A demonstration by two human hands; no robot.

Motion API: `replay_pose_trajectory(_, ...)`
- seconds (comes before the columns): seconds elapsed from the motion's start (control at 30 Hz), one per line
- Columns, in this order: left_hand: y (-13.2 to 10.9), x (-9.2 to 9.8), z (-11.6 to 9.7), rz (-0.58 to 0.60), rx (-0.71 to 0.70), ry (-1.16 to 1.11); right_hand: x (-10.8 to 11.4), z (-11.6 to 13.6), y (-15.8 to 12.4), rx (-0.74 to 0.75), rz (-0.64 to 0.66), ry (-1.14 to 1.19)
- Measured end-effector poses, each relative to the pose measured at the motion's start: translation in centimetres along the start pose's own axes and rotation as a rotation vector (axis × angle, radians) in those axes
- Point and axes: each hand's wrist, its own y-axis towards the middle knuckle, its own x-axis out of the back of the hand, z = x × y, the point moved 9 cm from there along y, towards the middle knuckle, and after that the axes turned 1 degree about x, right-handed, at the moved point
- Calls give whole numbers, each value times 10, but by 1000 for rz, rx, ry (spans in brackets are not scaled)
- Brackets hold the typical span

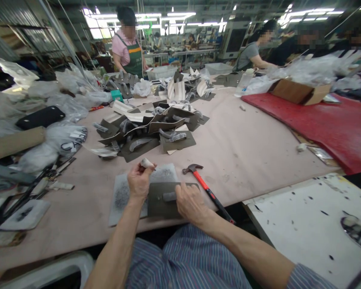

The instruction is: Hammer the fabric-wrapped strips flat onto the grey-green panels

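Observation:
My left hand [138, 181] is raised over a pale, speckled pad [122, 198], its fingers closed around a small whitish stub [146, 163] that looks wrapped. On the pad's right part lies a flat dark olive panel [160, 208] with a plastic-wrapped handle [169, 196] on its face. My right hand [190, 200] rests over the panel's right side, fingers curled at the handle's right end; the fingertips are partly hidden. Just right of that hand, a claw hammer [205, 184] with a red and black grip lies on the table, touched by neither hand.
Beyond the pad is a heap of similar panels [144, 124] with wrapped handles. Plastic bags [42, 152] and scissors-like black tools crowd the left. A red sheet [319, 124] carries an open carton [301, 91]. At right stands a white worktop [313, 216]. Co-workers stand behind.

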Motion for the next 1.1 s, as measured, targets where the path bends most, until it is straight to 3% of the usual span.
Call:
replay_pose_trajectory(0.07, 2, 6, -22, -3, -70, 25, 3, -8, 4, -85, 35, 78)
replay_pose_trajectory(0.13, -2, 5, -21, 39, -48, 37, -4, -13, 5, -145, 80, 184)
replay_pose_trajectory(0.23, -14, -4, 15, 134, 76, 42, -29, -14, 1, -222, 155, 318)
replay_pose_trajectory(0.37, -30, -22, 69, 240, 198, 44, -48, -10, -6, -287, 149, 458)
replay_pose_trajectory(0.47, -37, -32, 88, 306, 229, 70, -49, -9, -10, -292, 142, 566)
replay_pose_trajectory(0.57, -40, -32, 93, 313, 247, 71, -45, -19, -13, -263, 89, 635)
replay_pose_trajectory(0.7, -41, -30, 91, 316, 252, 73, -45, -69, -23, -379, -49, 477)
replay_pose_trajectory(0.8, -42, -32, 90, 346, 227, 114, -58, -100, -33, -474, -47, 465)
replay_pose_trajectory(0.9, -42, -34, 92, 352, 217, 139, -66, -111, -39, -489, -25, 482)
replay_pose_trajectory(1.1, -38, -28, 94, 291, 217, 101, -54, -119, -39, -432, -1, 124)
